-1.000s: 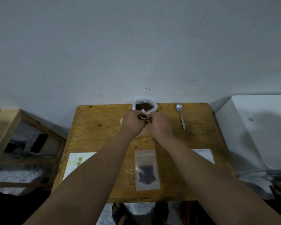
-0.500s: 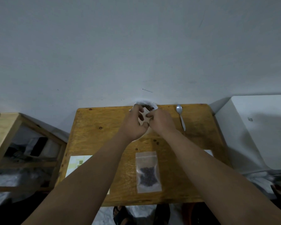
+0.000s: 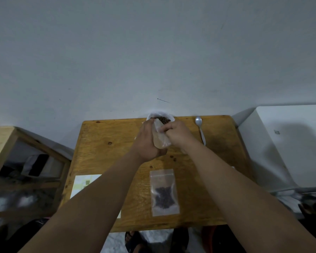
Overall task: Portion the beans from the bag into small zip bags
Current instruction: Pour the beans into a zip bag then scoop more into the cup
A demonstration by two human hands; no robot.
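**A:** While the hands were bunched up a second ago, could you see what they held?

**B:** Not much. They were pressed close in front of the big bag (image 3: pixel 161 115). Now they have come a bit apart, and a zip bag (image 3: pixel 161 141) shows between them. It looks empty.

**A:** Who holds it?

**B:** Both. The left hand (image 3: pixel 146 143) wraps round its left side, thumb tucked under. The right hand (image 3: pixel 176 134) pinches its top edge with curled fingers.

**A:** Where is it?

**B:** Up off the table (image 3: pixel 102 143), at the far edge. Its top is right by the beans (image 3: pixel 164 120) in the big bag.

**A:** What does that mean?

**B:** I think they are pulling its mouth open so beans can go in. I can't tell if it is open yet.

**A:** Is any bag done?

**B:** One full bag (image 3: pixel 164 194) lies flat near the front, with beans inside. So one lot looks done, and the next is about to start.

**A:** And the spoon (image 3: pixel 200 130)?

**B:** It lies to the right, in the same spot as before. Nobody touches it. I guess the right hand must let go and fetch it, while the left keeps the floppy bag from folding shut.
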